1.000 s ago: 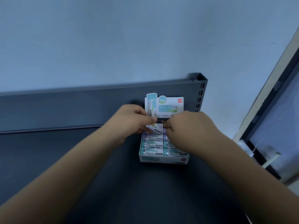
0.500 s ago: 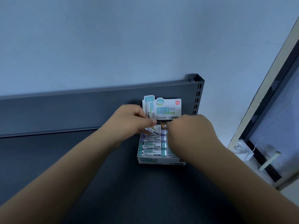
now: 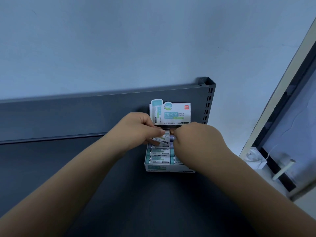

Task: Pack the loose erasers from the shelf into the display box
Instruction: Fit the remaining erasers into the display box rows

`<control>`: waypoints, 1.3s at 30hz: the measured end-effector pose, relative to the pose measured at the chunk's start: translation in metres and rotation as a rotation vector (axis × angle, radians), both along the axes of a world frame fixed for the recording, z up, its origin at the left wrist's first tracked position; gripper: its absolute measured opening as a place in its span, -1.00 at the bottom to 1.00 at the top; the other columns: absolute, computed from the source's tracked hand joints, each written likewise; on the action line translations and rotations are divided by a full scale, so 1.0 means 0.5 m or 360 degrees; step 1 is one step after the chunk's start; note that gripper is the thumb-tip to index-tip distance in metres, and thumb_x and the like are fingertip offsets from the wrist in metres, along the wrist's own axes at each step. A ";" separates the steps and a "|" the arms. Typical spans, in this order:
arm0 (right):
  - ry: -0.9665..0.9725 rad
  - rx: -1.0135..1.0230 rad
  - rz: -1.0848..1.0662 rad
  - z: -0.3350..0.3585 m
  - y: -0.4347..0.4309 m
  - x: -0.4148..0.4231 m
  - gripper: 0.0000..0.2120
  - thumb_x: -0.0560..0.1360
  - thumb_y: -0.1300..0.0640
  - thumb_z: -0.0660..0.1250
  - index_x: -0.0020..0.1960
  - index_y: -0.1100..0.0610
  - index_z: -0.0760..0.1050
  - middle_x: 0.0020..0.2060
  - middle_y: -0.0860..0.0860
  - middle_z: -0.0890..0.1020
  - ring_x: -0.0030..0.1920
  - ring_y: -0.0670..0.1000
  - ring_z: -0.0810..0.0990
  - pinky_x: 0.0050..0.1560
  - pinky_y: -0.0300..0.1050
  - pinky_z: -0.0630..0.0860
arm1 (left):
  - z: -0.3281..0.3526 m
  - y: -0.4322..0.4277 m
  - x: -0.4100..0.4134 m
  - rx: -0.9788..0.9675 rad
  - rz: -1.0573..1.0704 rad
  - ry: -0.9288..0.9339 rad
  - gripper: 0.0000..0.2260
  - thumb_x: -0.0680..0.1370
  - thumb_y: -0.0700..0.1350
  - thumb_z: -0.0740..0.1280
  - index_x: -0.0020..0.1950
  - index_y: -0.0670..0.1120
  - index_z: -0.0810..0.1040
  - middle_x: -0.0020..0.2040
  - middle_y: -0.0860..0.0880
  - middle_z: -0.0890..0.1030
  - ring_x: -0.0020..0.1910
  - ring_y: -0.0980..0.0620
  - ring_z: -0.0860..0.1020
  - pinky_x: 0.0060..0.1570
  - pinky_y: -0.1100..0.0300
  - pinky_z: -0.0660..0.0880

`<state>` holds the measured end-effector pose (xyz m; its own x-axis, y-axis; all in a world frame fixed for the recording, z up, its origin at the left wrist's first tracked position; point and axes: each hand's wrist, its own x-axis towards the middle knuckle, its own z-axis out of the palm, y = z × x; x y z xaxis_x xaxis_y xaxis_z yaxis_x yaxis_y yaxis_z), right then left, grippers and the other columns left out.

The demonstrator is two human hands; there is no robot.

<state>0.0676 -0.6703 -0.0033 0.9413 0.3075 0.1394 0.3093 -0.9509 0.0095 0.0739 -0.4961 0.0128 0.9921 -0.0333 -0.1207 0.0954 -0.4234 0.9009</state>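
Observation:
A white and teal display box [image 3: 153, 168] stands on the dark grey shelf [image 3: 68, 168], its printed lid flap [image 3: 171, 113] upright at the back. Several wrapped erasers [image 3: 159, 152] lie in rows inside it. My left hand [image 3: 138, 129] pinches one wrapped eraser [image 3: 162, 139] between thumb and fingers over the back left of the box. My right hand [image 3: 196, 141] hovers over the right half of the box with curled fingers, pinching something small at the back row; the fingertips hide what it is.
The shelf's back panel [image 3: 85, 113] rises behind the box, with a slotted upright post [image 3: 208, 100] at its right end. A pale wall fills the top. To the right, a window frame [image 3: 273, 117] and a white bag [image 3: 254, 159] sit below.
Both hands have shifted slightly toward the back of the box; the eraser in my left hand has dropped lower into the back row. The view has drifted a little.

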 end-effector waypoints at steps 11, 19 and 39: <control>0.0004 0.0049 0.0010 -0.002 0.004 0.011 -0.86 0.55 0.11 0.20 -0.01 -0.02 0.52 -0.20 -0.05 0.52 -0.21 0.08 0.55 -0.29 -0.13 0.40 | 0.013 0.003 -0.005 0.0394 -0.0361 -0.0114 -0.70 0.45 -0.19 0.56 -0.27 -0.32 0.50 -0.10 0.01 0.75 0.15 0.17 0.66 0.20 -0.07 0.59; 0.0054 0.0078 0.0075 -0.001 0.013 0.029 -0.85 0.58 0.02 0.17 -0.06 0.00 0.50 -0.17 -0.03 0.55 -0.17 0.09 0.57 -0.21 -0.07 0.51 | 0.029 -0.008 -0.005 0.0584 -0.0233 -0.0105 -0.67 0.39 -0.06 0.60 -0.34 -0.25 0.55 -0.13 -0.27 0.66 -0.13 -0.12 0.63 0.07 -0.24 0.59; 0.0086 0.1774 -0.0499 -0.013 -0.037 0.086 -0.75 0.36 0.13 0.57 -0.07 0.01 0.53 -0.16 -0.08 0.65 -0.10 -0.07 0.63 -0.10 -0.08 0.58 | 0.026 0.027 -0.025 0.0305 0.0069 0.0016 -0.73 0.18 0.13 0.55 -0.37 0.03 0.55 -0.12 -0.10 0.74 0.03 -0.29 0.67 -0.03 -0.28 0.60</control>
<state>0.1108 -0.6890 -0.0100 0.9674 -0.2084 0.1439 0.0333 -0.4584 -0.8881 0.0613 -0.4829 0.0259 0.9909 0.0338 -0.1306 0.1257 -0.5823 0.8032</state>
